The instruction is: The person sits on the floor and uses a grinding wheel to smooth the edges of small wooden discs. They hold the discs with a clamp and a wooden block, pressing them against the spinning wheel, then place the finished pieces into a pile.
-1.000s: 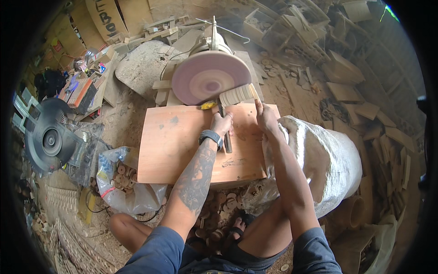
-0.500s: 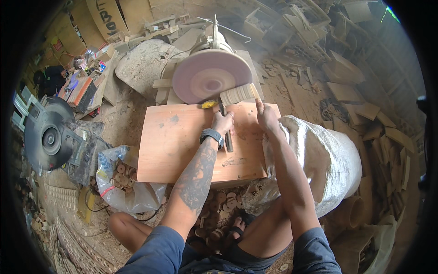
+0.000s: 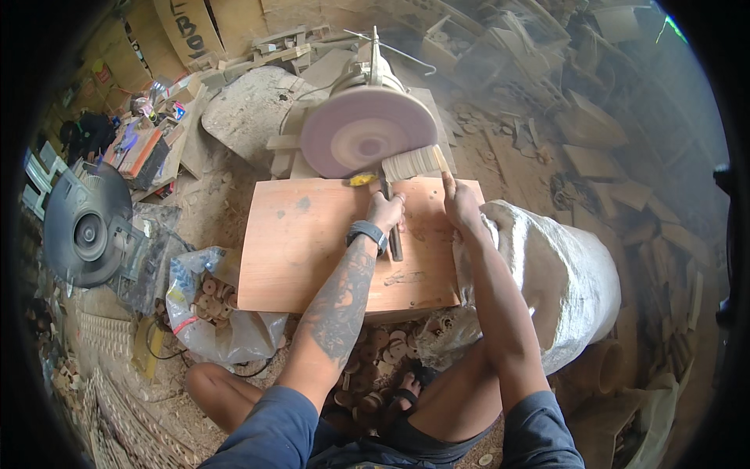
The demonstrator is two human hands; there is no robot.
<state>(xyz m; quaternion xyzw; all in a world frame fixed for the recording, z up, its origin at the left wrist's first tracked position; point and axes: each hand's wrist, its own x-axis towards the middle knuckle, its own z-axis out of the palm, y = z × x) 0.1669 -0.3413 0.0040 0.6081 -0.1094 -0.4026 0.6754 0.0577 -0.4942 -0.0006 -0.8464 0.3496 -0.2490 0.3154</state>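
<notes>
A round sanding disc (image 3: 369, 134) stands upright at the far edge of a wooden board (image 3: 301, 258); its face is smeared as if spinning. Against its lower right part lies a stack of thin wooden discs (image 3: 412, 162), roughly horizontal. My left hand (image 3: 385, 213) is closed around a dark bar (image 3: 397, 250) that reaches the stack's left end. At the right end, my right hand (image 3: 462, 206) is closed, with a finger stretched along the pale end of the stack; its grip is partly hidden. A small yellow object (image 3: 361, 179) sits beside the bar's top.
A white sack (image 3: 558, 270) bulges right of the board. To the left are a clear plastic bag (image 3: 226, 332) of wooden discs and a dark circular saw (image 3: 88, 234). Wood offcuts (image 3: 594, 164) pile up at right in dusty haze. Loose discs lie around my feet.
The haze over the offcuts at right has thickened. The whole picture has shifted slightly to the right. Both hands keep their hold, and the stack stays against the sanding disc.
</notes>
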